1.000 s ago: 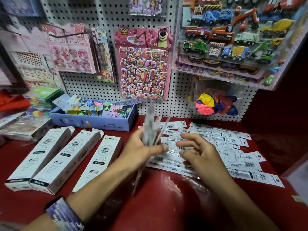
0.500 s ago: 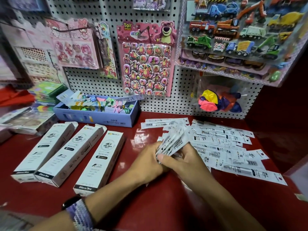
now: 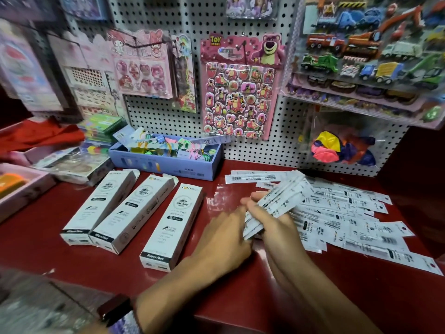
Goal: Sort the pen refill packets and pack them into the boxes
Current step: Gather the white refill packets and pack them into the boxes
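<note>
Red table against a white pegboard wall; refill packets mid-sort.

Right hand [image 3: 277,227] grips a fanned bundle of pen refill packets [image 3: 277,203], fingers curled round it; left hand [image 3: 224,239] is blurred at the bundle's lower end, so its fingers cannot be told. Loose packets [image 3: 342,218] lie spread over the glossy red table [image 3: 240,297] to the right. Three white refill boxes [image 3: 134,210] lie side by side at left, flaps open on two. Blue tray [image 3: 166,162] behind them. Pegboard [image 3: 192,44] carries a bear sticker sheet [image 3: 238,92], toy trucks [image 3: 373,49], bagged balloons [image 3: 337,145].
</note>
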